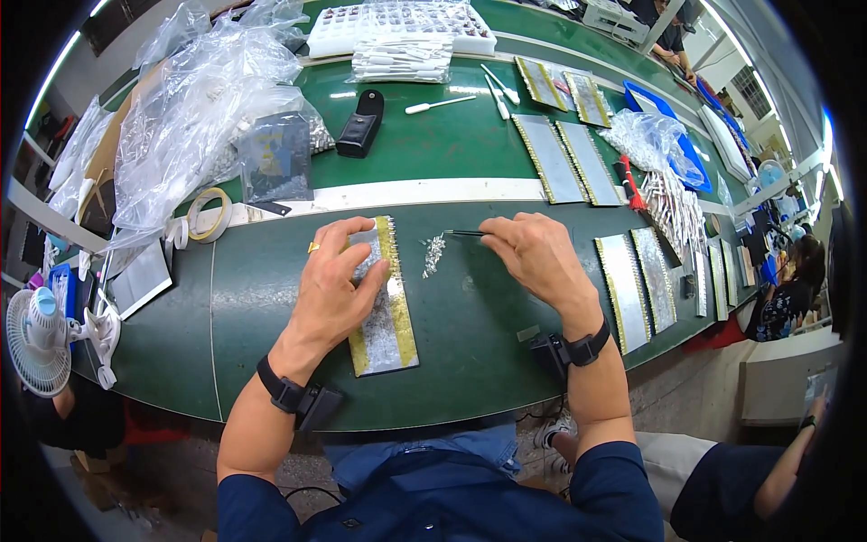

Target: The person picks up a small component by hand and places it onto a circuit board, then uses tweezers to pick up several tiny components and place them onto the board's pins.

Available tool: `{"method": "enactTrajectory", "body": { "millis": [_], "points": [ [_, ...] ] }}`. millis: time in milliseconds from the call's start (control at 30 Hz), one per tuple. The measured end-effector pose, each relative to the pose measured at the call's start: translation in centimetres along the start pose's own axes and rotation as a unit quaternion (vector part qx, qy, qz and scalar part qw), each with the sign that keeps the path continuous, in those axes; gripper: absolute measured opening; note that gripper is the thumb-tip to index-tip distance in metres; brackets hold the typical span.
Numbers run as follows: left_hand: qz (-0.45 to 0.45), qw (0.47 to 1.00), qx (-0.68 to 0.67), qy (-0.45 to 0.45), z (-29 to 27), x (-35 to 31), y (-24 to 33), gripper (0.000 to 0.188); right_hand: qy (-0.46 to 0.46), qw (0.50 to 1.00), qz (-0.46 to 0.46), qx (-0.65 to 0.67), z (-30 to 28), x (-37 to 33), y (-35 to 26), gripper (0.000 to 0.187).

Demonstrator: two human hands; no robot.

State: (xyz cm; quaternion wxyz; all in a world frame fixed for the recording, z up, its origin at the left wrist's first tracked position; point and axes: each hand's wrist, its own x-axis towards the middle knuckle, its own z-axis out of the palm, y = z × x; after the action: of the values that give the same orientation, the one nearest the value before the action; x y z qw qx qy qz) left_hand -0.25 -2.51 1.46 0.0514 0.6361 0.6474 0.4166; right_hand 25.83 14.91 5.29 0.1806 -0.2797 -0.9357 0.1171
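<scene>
My left hand (334, 280) lies over a flat grey metal plate (386, 330), its bent fingers and thumb holding the plate on the green table. Yellow tape runs along the plate's long sides, and a row of small teeth or parts lines its upper right edge. The hand hides much of the plate's left side. A pair of dark tweezers (465, 233) is pinched in my right hand (539, 257). Their tips reach to the top of a small heap of tiny silvery parts (433, 256), which lies right of the plate.
More toothed plates (623, 294) lie at right and farther back (551, 158). Beyond are a black pouch (361, 126), white swab-like sticks (440, 105), a white tray (330, 34) and plastic bags (208, 117). Tape rolls (209, 215) and a small fan (41, 339) stand left. People sit nearby.
</scene>
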Motion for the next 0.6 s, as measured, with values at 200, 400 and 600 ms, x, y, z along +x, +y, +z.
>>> {"method": "enactTrajectory", "body": {
  "millis": [200, 400, 600],
  "points": [
    [0.004, 1.000, -0.003, -0.001, -0.01, 0.02, 0.02, 0.021, -0.005, 1.000, -0.007, -0.001, 0.08, 0.16, 0.32, 0.013],
    [0.009, 1.000, -0.001, 0.002, -0.09, 0.01, 0.03, 0.019, -0.008, 1.000, -0.022, -0.014, 0.05, 0.28, 0.25, 0.013],
    [0.009, 1.000, -0.011, 0.007, -0.29, -0.03, 0.20, 0.018, -0.005, 0.999, -0.030, -0.026, -0.07, 0.29, 0.06, 0.012]
  ]
}}
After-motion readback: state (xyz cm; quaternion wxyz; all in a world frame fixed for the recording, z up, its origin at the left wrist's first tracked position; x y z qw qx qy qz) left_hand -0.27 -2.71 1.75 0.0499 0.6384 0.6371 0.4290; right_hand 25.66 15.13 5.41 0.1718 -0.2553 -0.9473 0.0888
